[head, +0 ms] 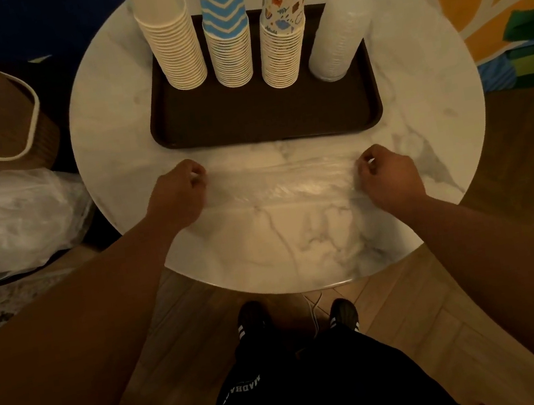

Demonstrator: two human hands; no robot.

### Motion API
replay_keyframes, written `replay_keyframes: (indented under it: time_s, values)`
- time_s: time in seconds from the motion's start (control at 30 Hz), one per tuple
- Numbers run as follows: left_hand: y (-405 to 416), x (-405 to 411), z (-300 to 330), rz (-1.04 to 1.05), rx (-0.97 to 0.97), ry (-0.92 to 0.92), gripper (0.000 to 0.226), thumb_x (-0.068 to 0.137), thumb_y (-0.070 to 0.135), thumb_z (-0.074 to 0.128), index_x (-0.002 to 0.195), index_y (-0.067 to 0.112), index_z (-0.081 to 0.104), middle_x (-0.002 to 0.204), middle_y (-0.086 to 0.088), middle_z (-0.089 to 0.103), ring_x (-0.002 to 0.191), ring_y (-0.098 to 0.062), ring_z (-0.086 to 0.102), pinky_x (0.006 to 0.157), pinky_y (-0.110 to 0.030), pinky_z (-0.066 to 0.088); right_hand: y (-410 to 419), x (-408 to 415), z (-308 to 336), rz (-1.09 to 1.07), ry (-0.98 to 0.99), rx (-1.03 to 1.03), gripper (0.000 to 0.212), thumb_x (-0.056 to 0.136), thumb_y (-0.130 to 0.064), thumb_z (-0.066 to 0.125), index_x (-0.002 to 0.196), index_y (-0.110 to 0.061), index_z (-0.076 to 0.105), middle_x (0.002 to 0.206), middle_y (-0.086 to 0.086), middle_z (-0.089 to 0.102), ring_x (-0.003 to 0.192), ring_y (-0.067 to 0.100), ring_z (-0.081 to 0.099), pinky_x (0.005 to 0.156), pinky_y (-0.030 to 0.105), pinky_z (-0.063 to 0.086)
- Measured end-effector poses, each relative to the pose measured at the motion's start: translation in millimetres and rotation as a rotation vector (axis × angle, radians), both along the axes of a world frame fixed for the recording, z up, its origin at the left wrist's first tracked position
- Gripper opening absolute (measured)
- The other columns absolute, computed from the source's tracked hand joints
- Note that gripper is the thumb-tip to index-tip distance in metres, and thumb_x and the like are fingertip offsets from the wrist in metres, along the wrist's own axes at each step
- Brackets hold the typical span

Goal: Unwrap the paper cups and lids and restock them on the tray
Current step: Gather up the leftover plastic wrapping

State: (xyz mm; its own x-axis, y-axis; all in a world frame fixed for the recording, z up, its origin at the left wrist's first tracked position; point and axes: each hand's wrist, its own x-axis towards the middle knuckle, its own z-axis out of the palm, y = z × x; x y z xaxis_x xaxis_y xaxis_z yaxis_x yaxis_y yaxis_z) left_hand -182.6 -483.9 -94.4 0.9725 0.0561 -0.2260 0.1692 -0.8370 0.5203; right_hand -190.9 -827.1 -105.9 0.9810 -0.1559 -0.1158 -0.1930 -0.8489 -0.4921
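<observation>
Your left hand [176, 192] and right hand [387, 173] each pinch an end of the clear plastic wrap [278, 180] stretched flat on the table [300, 249]. 4 stacks already stand on the tray [264, 123]. Keep the wrap taut, fold it evenly.

glossy marble table [300, 249], matt dark tray [263, 116], clear plastic wrap [279, 179]

Marble table [301, 252] (round) bears tray [264, 123], plastic wrap [276, 180].
</observation>
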Motion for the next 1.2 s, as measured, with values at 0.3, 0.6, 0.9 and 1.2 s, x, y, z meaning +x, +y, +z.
replay_keyframes:
  time_s: [0.3, 0.6, 0.9, 1.2]
  values:
    - [-8, 9, -7, 0.12, 0.152, -0.023, 0.021, 0.101, 0.025, 0.037, 0.11, 0.016, 0.054, 0.089, -0.012, 0.062, 0.077, -0.027, 0.053, 0.068, -0.037, 0.043, 1, 21, -8, -0.258, -0.033, -0.011, 0.023, 0.097, -0.035, 0.054, 0.104, -0.015, 0.063, 0.094, 0.014, 0.069, 0.077, 0.026, 0.059, 0.067, 0.026, 0.038]
    - [-15, 8, -11, 0.114, 0.221, -0.034, 0.019, 0.102, 0.022, 0.035, 0.114, 0.014, 0.048, 0.08, -0.007, 0.054, 0.073, -0.028, 0.051, 0.063, -0.037, 0.039, 10, -2, 2, -0.005, -0.396, -0.065, 0.041, 0.099, -0.037, 0.042, 0.122, -0.007, 0.059, 0.12, 0.015, 0.061, 0.111, 0.032, 0.052, 0.093, 0.038, 0.037]
    - [-38, -9, -2, -0.058, 0.293, -0.525, 0.031, 0.091, 0.025, 0.052, 0.115, 0.006, 0.058, 0.114, -0.019, 0.059, 0.101, -0.036, 0.057, 0.084, -0.045, 0.045, 31, -9, -13, 0.476, -0.143, -0.328, 0.059, 0.101, -0.039, 0.021, 0.145, -0.007, 0.04, 0.153, 0.014, 0.037, 0.147, 0.033, 0.02, 0.12, 0.047, 0.008]
    - [-100, -19, -34, -0.624, 0.488, -0.05, 0.072, 0.09, 0.066, -0.001, 0.152, 0.031, -0.006, 0.162, -0.004, -0.014, 0.146, -0.033, -0.02, 0.117, -0.056, -0.007, 38, -10, -29, 0.431, 0.111, -0.393, 0.064, 0.094, -0.055, -0.004, 0.154, -0.034, -0.004, 0.163, -0.001, -0.013, 0.148, 0.022, -0.018, 0.12, 0.045, -0.011]
